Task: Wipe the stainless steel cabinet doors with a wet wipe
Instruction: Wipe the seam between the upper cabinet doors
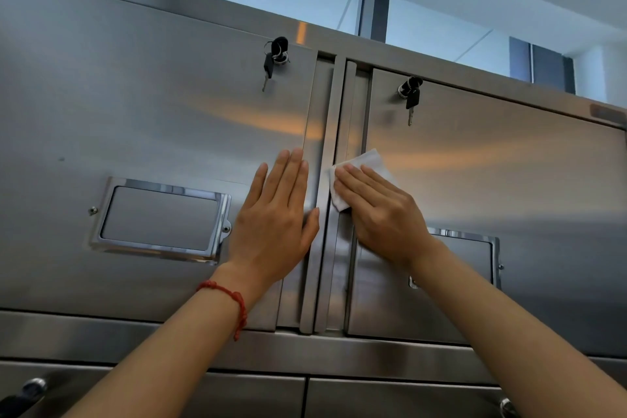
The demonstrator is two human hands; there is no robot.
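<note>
Two stainless steel cabinet doors fill the view, the left door (135, 119) and the right door (509, 163), meeting at a vertical handle strip in the middle. My left hand (274, 217) lies flat with straight fingers against the left door's right edge. My right hand (380, 214) presses a white wet wipe (373, 163) flat against the left edge of the right door, fingers straight and pointing up-left. Part of the wipe is hidden under the hand.
Keys hang from a lock on each door, the left lock (276, 56) and the right lock (410, 92). A chrome label frame (159, 219) sits on the left door; another (475, 248) is partly behind my right wrist. Lower doors with locks lie below.
</note>
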